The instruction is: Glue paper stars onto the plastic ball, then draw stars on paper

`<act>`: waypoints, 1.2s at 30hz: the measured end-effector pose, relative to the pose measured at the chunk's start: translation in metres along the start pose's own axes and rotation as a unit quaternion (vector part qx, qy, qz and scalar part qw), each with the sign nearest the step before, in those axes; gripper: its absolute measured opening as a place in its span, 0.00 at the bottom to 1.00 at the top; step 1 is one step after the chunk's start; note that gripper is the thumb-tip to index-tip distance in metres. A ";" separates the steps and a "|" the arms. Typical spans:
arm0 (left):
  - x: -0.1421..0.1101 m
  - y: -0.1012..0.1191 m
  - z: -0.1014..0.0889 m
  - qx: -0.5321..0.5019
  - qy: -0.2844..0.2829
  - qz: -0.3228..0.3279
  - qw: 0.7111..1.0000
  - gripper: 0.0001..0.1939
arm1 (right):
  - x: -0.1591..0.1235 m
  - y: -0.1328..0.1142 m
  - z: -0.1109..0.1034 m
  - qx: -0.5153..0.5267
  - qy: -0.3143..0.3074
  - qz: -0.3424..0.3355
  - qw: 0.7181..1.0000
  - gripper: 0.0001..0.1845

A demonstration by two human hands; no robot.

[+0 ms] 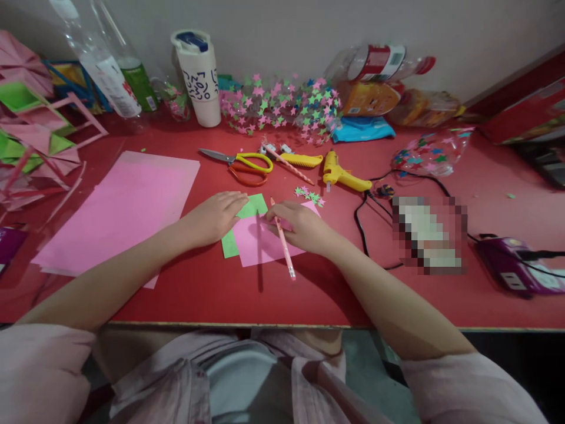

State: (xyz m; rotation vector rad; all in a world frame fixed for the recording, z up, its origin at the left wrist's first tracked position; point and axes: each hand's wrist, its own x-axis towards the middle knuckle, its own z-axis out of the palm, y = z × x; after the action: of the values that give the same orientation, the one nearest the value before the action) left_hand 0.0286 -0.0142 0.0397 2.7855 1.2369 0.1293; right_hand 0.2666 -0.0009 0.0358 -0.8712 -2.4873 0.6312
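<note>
My left hand (216,219) lies flat, fingers stretched out, its fingertips on a piece of green paper (255,205). A pink paper piece (255,246) overlaps the green one, which shows above it and along its left side. My right hand (298,225) rests over the pink piece, its fingers closed around a pink pencil (283,246). The pencil slants, with its eraser end towards me and its point by my fingertips. Part of the pink piece is hidden under my right hand. Small paper stars (310,196) lie just beyond that hand.
Pink sheets (132,206) are stacked at the left. Scissors (241,162), a yellow cutter (301,159), and a yellow glue gun (342,175) with a black cord lie behind my hands. A white tumbler (198,82) stands near the wall. A purple power strip (512,268) sits at right.
</note>
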 end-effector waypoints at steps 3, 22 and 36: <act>-0.005 0.033 -0.011 0.086 -0.014 0.016 0.996 0.15 | 0.003 -0.002 0.002 0.104 0.062 0.053 0.991 0.11; -0.033 0.095 0.022 0.264 0.063 -0.019 0.962 0.18 | 0.031 -0.020 0.039 0.294 0.048 0.186 0.936 0.04; -0.033 0.099 0.020 0.297 0.042 0.003 0.954 0.18 | 0.029 -0.017 0.040 0.238 0.006 0.149 0.960 0.05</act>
State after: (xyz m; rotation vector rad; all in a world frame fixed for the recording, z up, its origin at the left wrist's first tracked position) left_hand 0.0821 -0.1056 0.0297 3.3125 1.4918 -0.1559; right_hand 0.2168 -0.0046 0.0201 -1.0475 -2.0629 1.2544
